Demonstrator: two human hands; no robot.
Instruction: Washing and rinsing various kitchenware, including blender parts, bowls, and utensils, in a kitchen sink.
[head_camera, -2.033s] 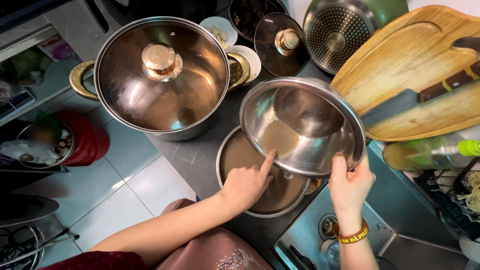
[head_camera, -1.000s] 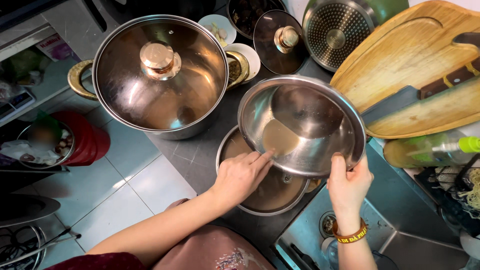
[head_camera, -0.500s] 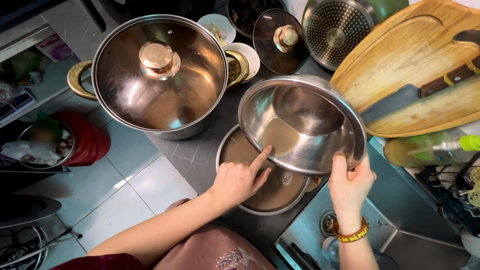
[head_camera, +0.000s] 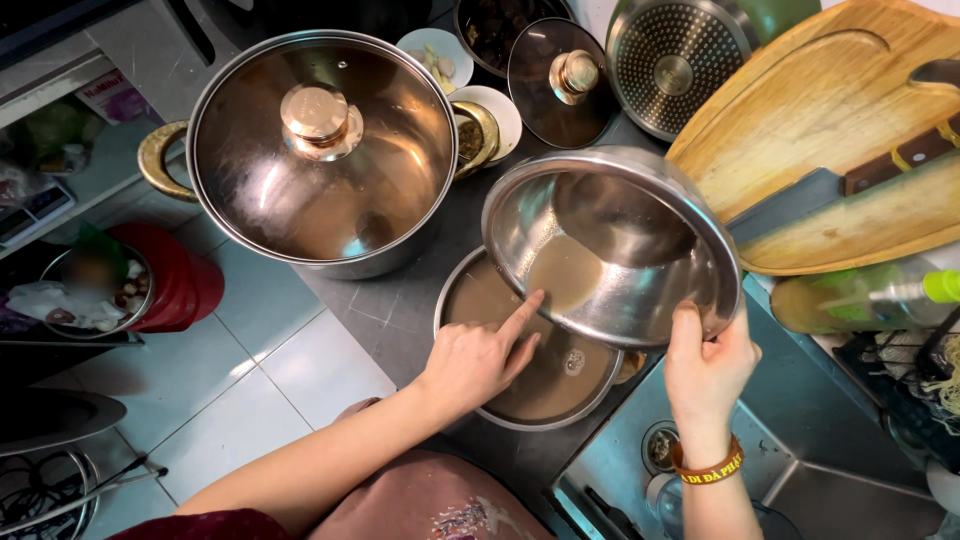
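The right hand (head_camera: 708, 372) clamps the near rim of the tilted steel bowl (head_camera: 612, 245), thumb inside. The left hand (head_camera: 478, 358) points its index finger against the bowl's underside, other fingers curled, above the liquid-filled pan (head_camera: 480, 300) beside the lidded stockpot (head_camera: 320, 150).

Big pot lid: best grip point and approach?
Take the lid by its round gold knob, coming straight down from above. The knob stands proud at the centre of the dome, and the lid lies flat on the pot.
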